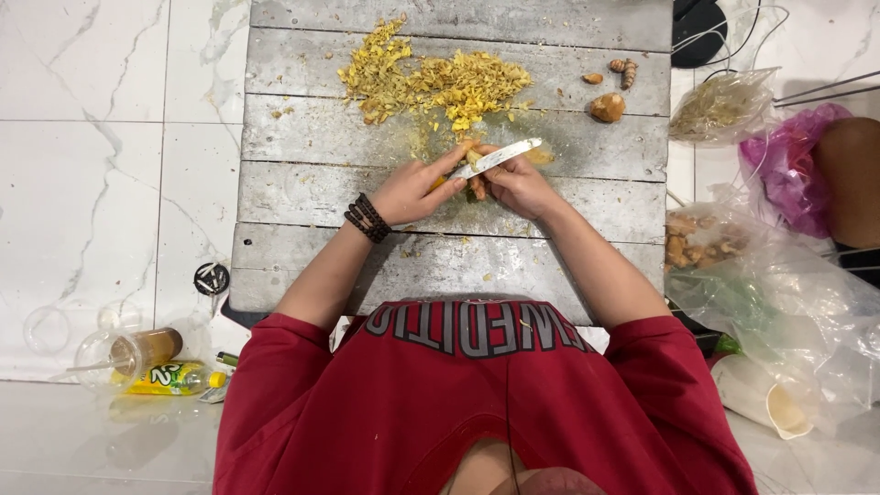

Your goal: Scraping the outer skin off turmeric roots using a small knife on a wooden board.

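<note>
Left hand [408,191] pinches a small, firm, knobbly root [476,186]; right hand [515,183] closes around a knife [495,158], below the peelings [431,81].

Yellow-green labelled bottle [174,378] lying on the floor; clear plastic bags [724,103] at the boards' other side.

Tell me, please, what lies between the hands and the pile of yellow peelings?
Only bare grey board with yellowish smears and crumbs lies between the hands and the pile, in the head view.
</note>
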